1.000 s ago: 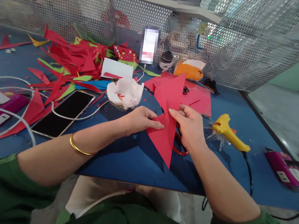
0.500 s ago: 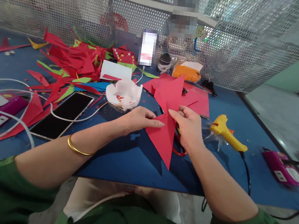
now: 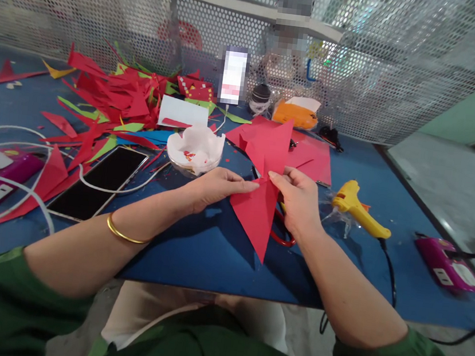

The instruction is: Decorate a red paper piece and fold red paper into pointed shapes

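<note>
A folded red paper piece (image 3: 253, 220) with pointed ends is held up over the blue table, one point toward me and another toward the back. My left hand (image 3: 219, 188) pinches its left edge near the narrow middle, thumb on top. On the right side, my right hand (image 3: 300, 197) pinches the same middle between thumb and fingers. Red-handled scissors (image 3: 282, 238) lie under the paper, partly hidden by it and my right hand. Behind it are more flat red sheets (image 3: 320, 159) on the table.
A bowl with white lining (image 3: 195, 150), a dark phone (image 3: 100, 184) and a heap of red and green scraps (image 3: 122, 94) are at left. A yellow glue gun (image 3: 361, 210) and a purple power strip (image 3: 447, 264) lie right. A perforated screen (image 3: 221, 26) stands behind.
My left thumb has moved up slightly along the paper toward its middle. The near tip of the red paper has swung a little left and up.
</note>
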### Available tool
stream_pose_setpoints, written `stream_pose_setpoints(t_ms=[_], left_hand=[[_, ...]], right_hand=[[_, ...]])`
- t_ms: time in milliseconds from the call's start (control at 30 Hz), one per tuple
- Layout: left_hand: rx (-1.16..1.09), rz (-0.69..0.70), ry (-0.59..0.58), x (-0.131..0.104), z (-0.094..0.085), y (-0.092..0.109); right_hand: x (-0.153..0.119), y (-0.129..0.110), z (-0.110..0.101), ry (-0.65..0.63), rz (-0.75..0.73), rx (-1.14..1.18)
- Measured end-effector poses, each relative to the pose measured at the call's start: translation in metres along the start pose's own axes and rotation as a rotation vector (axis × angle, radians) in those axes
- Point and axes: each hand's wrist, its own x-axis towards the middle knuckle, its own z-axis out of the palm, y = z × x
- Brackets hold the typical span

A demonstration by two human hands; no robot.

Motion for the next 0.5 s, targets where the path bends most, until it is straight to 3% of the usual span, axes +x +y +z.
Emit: stream_pose_setpoints(t_ms=[133, 500], left_hand=[[-0.102, 0.005, 0.02, 0.0023, -0.0008, -0.0021], [-0.108, -0.023, 0.026, 0.003, -0.0023, -0.0033]], right_hand=[[0.0004, -0.0001, 0.0009, 0.009, -0.008, 0.025], [-0.002, -0.0043, 0.0018, -0.037, 0.047, 0.043]])
